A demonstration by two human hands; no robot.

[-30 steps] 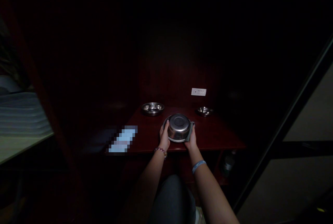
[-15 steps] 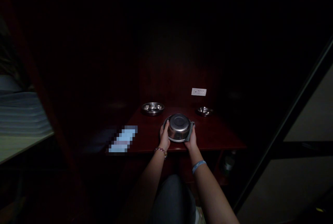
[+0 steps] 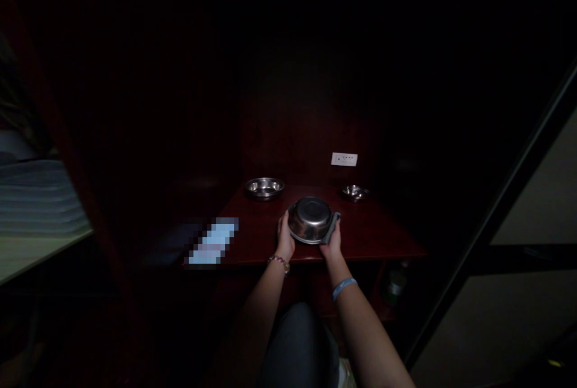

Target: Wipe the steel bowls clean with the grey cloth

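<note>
I hold a steel bowl [image 3: 310, 218] upside down, its base toward me, just above the dark red table [image 3: 369, 235]. My left hand [image 3: 284, 239] grips its left rim with fingers wrapped round it. My right hand [image 3: 332, 243] presses a grey cloth [image 3: 332, 227] against the bowl's right side, fingers closed on it. Both wrists wear bands.
A wider steel bowl [image 3: 264, 187] stands at the table's back left, a small steel bowl [image 3: 354, 192] at the back right. A white socket plate [image 3: 344, 159] is on the dark wall behind. A blurred pale patch [image 3: 211, 241] lies at the table's left. A bed [image 3: 36, 208] is far left.
The bowl has tilted and shifted slightly to the right in my hands. The cloth has moved up along its right rim.
</note>
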